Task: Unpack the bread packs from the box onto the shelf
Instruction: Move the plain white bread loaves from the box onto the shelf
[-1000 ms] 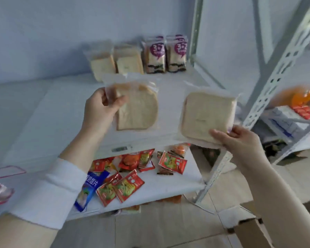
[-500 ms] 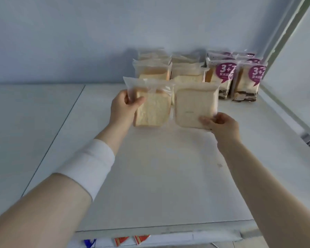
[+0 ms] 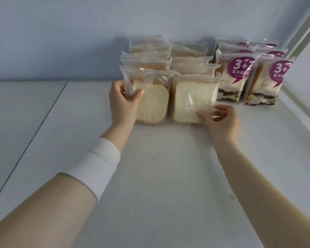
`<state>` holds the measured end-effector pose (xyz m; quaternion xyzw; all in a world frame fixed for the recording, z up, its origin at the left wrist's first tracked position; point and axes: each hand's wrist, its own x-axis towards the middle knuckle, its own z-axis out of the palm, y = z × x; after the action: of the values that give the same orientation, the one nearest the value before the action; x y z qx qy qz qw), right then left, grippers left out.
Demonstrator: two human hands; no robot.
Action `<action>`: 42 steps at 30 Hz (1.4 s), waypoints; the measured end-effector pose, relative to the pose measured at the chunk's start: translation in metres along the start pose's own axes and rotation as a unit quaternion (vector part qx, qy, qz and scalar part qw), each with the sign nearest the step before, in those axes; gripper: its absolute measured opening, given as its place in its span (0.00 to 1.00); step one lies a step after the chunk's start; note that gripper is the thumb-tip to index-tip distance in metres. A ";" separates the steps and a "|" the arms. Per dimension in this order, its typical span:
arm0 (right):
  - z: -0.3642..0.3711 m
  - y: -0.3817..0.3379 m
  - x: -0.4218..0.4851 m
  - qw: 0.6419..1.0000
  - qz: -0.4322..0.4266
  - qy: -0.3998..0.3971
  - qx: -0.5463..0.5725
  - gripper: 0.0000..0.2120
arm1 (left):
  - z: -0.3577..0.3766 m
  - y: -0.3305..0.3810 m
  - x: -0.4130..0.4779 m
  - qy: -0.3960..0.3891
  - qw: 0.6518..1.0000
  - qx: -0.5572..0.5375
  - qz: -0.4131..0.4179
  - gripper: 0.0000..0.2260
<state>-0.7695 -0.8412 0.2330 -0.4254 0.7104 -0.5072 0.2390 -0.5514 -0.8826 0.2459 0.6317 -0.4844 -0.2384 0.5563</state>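
At twelve o'clock on the smooth white shelf (image 3: 159, 176), left hand (image 3: 123, 102) and right hand (image 3: 220, 119) each pinch upright, crinkly clear-film bread packs (image 3: 193, 99).

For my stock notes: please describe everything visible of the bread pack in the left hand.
The bread pack is a clear, crinkled plastic bag, sealed flat on top, holding pale bread with a tan crust. It stands upright, seemingly on the white shelf, before a row of like packs. The left hand grips its left edge, thumb on the front. A second pack stands close at its right.
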 end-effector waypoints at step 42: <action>-0.606 0.490 -0.390 0.767 0.529 -0.004 -0.363 0.14 | 0.357 0.015 -0.833 -0.726 0.369 0.403 0.419 0.25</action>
<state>-1.2098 -0.1373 -0.0302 -0.0395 0.9531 -0.0029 0.3001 -1.2041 -0.3193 -0.0332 0.0810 -0.9429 -0.1182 -0.3007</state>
